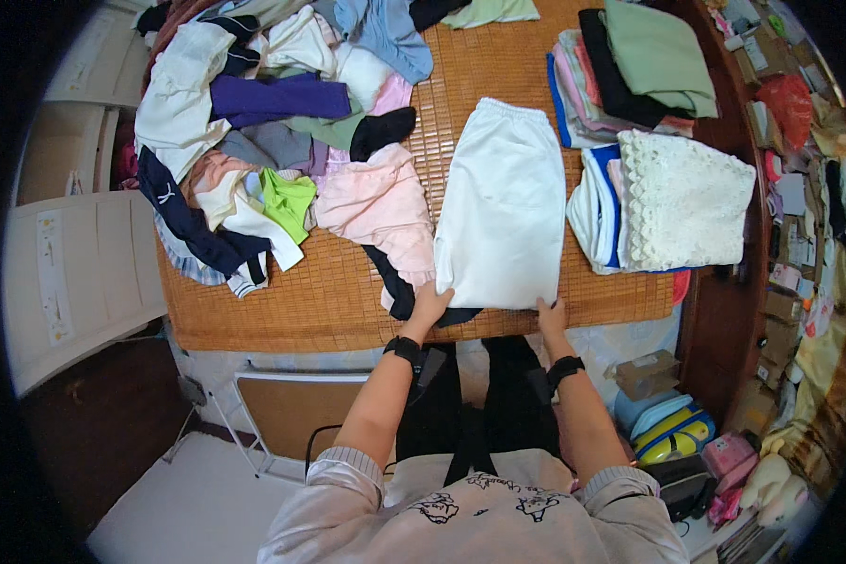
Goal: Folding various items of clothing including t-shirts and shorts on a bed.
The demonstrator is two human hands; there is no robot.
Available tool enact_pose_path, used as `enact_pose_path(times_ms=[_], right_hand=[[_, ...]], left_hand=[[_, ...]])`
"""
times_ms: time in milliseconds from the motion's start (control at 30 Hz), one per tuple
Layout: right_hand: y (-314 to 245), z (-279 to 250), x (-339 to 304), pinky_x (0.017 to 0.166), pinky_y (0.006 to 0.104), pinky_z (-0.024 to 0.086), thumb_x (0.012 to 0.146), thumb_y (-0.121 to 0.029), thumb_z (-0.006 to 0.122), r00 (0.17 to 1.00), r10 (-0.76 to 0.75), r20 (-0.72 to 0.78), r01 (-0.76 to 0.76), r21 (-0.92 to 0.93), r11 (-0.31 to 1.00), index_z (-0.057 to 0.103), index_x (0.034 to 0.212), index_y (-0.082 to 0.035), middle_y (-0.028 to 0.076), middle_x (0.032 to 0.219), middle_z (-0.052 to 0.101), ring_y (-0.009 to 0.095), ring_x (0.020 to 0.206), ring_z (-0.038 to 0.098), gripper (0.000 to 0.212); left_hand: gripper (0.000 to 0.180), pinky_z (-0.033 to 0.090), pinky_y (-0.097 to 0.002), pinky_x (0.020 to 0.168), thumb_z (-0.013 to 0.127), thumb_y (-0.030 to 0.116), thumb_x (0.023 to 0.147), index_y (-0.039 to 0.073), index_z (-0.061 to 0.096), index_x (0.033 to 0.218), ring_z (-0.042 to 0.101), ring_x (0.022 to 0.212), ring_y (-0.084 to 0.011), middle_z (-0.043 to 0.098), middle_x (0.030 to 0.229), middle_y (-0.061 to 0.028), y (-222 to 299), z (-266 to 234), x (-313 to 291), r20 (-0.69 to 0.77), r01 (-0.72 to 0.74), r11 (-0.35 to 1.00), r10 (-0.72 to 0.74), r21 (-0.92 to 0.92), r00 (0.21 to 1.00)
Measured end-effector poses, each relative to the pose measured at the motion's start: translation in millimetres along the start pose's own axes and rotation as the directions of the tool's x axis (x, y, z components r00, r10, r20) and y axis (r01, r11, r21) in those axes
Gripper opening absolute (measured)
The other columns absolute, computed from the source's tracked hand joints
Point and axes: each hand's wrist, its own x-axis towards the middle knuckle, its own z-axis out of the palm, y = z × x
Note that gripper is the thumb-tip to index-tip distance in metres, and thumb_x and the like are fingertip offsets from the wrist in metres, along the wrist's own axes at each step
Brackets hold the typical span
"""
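Observation:
White trousers with an elastic waistband lie flat on the woven bamboo mat, waistband pointing away from me. My left hand grips their near left corner, its fingers closed on the cloth. At the near right corner, my right hand pinches the hem between thumb and fingers. Left of the trousers, a crumpled pale pink garment reaches close to my left hand. A black garment shows beneath the pink one and under the trousers' near edge.
Left lies a loose heap of clothes, including a purple garment and a lime green one. Right stand two folded stacks, one topped by white lace, the other by light green cloth. Boxes and bags fill the right side.

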Motion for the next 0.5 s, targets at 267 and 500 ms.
enact_pose_path(times_ms=[267,500], right_hand=[[-32.8,-55.2,-40.4,0.049,0.0246,0.045,0.074,-0.018,0.057,0.931,0.096,0.353,-0.201,0.273,0.941,0.057,0.088,0.0,0.006,0.075,0.058,0.013,0.062,0.056,0.023],[-204.5,-79.5,6.1,0.057,0.0254,0.046,0.082,-0.013,0.051,0.952,-0.276,0.129,0.087,0.753,0.652,0.053,0.09,-0.002,0.004,0.08,0.056,0.012,0.067,0.054,0.014]], left_hand=[[0.033,0.049,-0.0278,0.062,0.057,0.017,0.078,-0.005,0.056,0.103,0.059,0.078,-0.0183,0.061,0.091,-0.0117,20.9,-30.1,-53.6,0.269,0.415,0.818,-0.328,-0.399,0.906],[0.03,0.047,-0.0246,0.051,0.052,0.026,0.083,-0.002,0.058,0.089,0.06,0.055,-0.0159,0.06,0.07,-0.0064,145.0,-121.2,51.3,-0.021,0.015,0.737,-0.039,-0.676,0.999]])
